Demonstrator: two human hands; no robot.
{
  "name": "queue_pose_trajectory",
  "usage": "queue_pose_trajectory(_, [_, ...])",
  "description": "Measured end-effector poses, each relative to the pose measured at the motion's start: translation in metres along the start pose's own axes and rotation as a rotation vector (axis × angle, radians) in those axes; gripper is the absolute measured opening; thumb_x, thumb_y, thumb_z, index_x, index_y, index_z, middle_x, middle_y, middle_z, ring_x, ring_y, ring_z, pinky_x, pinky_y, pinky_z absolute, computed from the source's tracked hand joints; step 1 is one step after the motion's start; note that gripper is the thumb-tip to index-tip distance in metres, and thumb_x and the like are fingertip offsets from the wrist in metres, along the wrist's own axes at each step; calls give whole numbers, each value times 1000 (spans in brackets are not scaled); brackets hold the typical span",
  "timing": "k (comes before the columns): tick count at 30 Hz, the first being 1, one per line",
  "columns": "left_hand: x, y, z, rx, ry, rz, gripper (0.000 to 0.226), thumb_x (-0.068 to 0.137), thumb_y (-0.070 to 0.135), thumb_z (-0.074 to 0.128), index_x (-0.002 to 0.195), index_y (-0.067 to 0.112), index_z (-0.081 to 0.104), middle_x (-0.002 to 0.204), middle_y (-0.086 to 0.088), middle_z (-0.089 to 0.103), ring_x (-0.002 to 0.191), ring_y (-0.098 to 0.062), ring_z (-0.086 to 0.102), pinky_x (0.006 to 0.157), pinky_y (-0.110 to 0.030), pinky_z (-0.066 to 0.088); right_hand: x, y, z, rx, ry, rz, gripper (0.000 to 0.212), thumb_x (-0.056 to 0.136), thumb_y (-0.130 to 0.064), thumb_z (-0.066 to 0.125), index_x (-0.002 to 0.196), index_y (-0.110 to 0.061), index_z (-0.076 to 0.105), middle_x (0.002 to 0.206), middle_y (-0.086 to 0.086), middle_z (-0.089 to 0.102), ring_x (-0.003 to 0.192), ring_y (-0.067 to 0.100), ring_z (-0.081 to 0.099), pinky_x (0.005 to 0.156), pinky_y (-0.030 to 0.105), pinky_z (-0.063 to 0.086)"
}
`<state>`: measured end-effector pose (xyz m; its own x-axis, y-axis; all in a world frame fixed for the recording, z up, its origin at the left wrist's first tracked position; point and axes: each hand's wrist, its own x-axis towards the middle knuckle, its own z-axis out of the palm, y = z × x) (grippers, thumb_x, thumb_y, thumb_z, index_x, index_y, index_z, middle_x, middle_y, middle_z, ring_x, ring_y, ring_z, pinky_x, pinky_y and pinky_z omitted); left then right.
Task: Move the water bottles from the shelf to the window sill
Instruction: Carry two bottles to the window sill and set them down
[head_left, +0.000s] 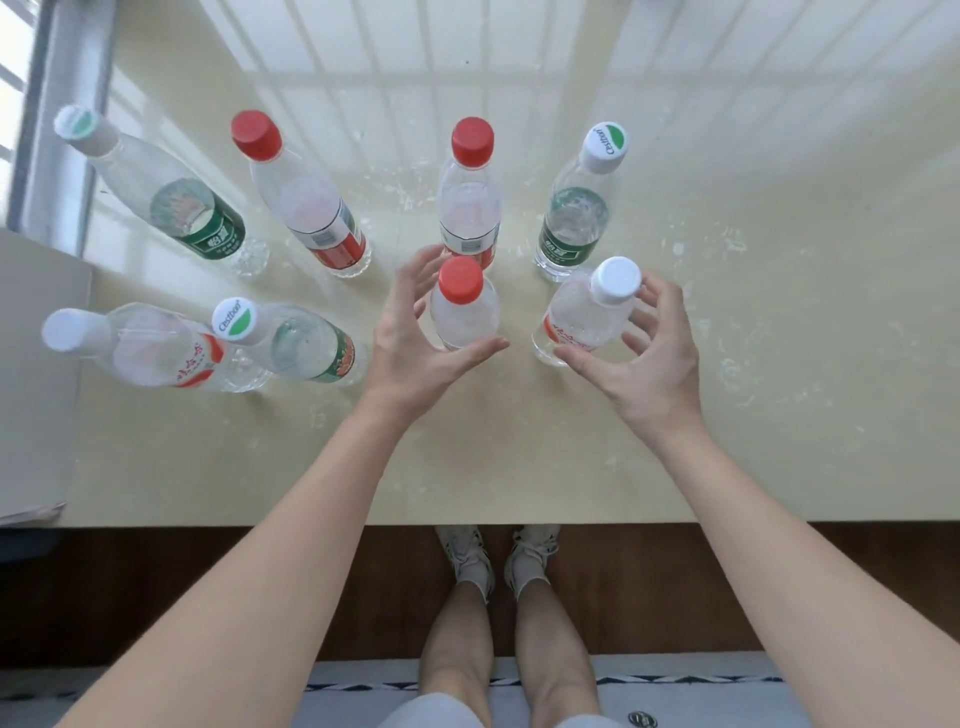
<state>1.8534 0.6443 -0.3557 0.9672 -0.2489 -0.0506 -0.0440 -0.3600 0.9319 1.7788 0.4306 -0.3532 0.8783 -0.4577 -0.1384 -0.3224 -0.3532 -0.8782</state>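
Several clear water bottles stand on the pale yellow window sill (779, 374). A back row holds a green-labelled bottle (171, 202), two red-capped bottles (304, 208) (470, 197) and another green-labelled bottle (576, 223). In front at the left stand a white-capped bottle (150, 348) and a green-logo-capped bottle (306, 348). My left hand (410, 348) is cupped loosely around a red-capped bottle (464, 312), fingers spread with gaps showing. My right hand (644, 358) curves the same way around a white-capped bottle (587, 317), its fingers apart from the bottle.
A grey window frame (57, 130) rises at the far left, above a grey ledge (36, 364). The sill's front edge runs across the middle of the view. Below it are dark wood floor (156, 582), my feet in pale shoes (498, 556) and a rug (701, 691).
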Motion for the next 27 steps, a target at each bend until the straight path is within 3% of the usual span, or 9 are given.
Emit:
queue_pose_trajectory(3, [1,12,-11,40,-34,52,85,69,32,89,140,21,43,133,18,54,127,-5,52,107,-37,45,4,-17,-19,-84,-82,-65,86,59,-39,95,132,-34,49,132,-11,54,116,6,59,93,37,55])
queue_pose_trajectory(9, [3,19,-15,96,-86,88,52,79,26,84,123,17,57,113,10,64,111,-7,59,94,-26,53,19,-27,-20,-207,-139,-176,76,59,-46,93,124,-30,59,115,-11,59,107,14,61,83,42,58])
queue_pose_trajectory(14, [3,18,-18,99,-74,79,54,77,29,85,122,17,59,113,10,64,111,-9,60,89,-21,54,24,-25,-24,-193,-210,-191,67,64,-33,93,124,-25,64,115,-6,65,107,15,62,82,35,60])
queue_pose_trajectory(22, [-2,15,-21,111,-85,90,56,77,29,85,126,14,61,116,3,65,112,-10,60,85,-17,54,41,-33,-44,-192,-498,-193,63,70,-18,89,126,-25,64,117,-9,65,110,7,59,89,15,52])
queue_pose_trajectory(24, [-3,14,-19,108,-87,85,56,77,30,85,125,15,60,116,4,66,113,-12,60,86,-19,54,40,-31,-43,-190,-501,-201,65,70,-16,88,129,-25,62,120,-8,64,112,8,58,90,16,52])
queue_pose_trajectory(27, [-4,14,-18,113,-103,73,60,74,32,87,126,18,59,115,8,65,115,-12,59,87,-23,55,37,-27,-39,-204,-489,-195,74,67,-16,90,132,-28,58,121,-14,61,112,7,56,93,29,54])
